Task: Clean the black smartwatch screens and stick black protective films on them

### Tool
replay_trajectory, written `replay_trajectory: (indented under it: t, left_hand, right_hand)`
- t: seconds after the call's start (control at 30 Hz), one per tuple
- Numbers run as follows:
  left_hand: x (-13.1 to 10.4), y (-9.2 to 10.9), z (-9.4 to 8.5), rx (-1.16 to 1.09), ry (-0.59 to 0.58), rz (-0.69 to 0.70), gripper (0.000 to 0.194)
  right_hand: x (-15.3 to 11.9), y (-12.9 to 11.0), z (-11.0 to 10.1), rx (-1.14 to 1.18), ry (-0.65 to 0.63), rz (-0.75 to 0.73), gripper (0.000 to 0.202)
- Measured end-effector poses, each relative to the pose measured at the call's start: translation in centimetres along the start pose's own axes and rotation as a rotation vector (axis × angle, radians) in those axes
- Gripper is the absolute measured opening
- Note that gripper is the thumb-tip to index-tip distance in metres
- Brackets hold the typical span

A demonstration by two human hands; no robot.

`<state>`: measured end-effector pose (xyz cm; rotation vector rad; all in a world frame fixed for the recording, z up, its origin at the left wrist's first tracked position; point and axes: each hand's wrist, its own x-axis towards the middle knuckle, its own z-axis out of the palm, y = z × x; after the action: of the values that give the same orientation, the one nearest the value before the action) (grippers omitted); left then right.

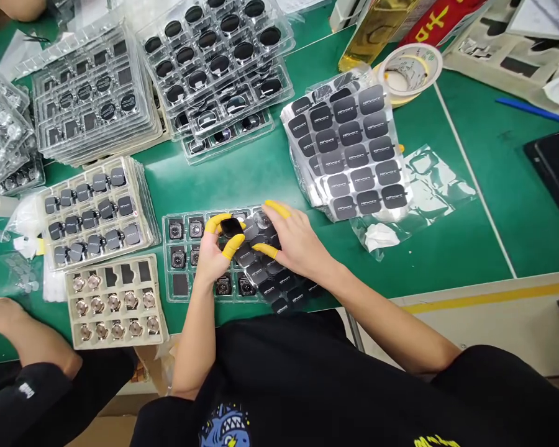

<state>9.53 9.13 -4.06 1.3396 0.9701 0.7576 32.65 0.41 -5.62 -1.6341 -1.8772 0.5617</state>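
Note:
My left hand (210, 256), with yellow finger cots on thumb and finger, grips a square black watch case (231, 228) by its edges, dark face up. My right hand (299, 241), also in yellow cots, pinches a sheet of black rounded-square film labels (257, 274) with pale printing. That sheet lies at a slant over the right part of a clear plastic tray (164, 273). Square watch cases sit back up in the tray's pockets, and one lower-left pocket shows only a dark square bottom. Part of the tray is hidden by my hands and the sheet.
More label sheets (354, 152) are stacked right of centre, near a tape roll (435, 65). To the left stand a tray of dark square pieces (89, 218) and a tray of round watches (116, 302). Clear trays (218, 62) pile up behind. A co-worker's arm (37, 338) rests at left.

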Motion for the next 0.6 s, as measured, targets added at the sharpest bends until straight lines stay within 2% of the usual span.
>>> replay_trajectory:
  t: [0.1,0.2,0.37,0.6]
  left_hand:
    - [0.0,0.2,0.1,-0.019,-0.002,-0.013,0.064]
    - [0.0,0.2,0.1,-0.064,-0.023,-0.031,0.066]
    - [0.2,0.2,0.0,-0.102,-0.055,-0.023,0.065]
    - [0.2,0.2,0.1,-0.170,-0.163,0.002,0.060]
  right_hand:
    - [0.4,-1.0,0.1,-0.013,-0.039,0.017,0.086]
    - [0.3,-1.5,0.8,0.003,-0.022,0.031,0.085]
    - [0.0,-1.5,1.7,0.058,0.016,0.082,0.085]
    - [-0.2,-1.3,1.8,0.093,0.023,0.084,0.084]
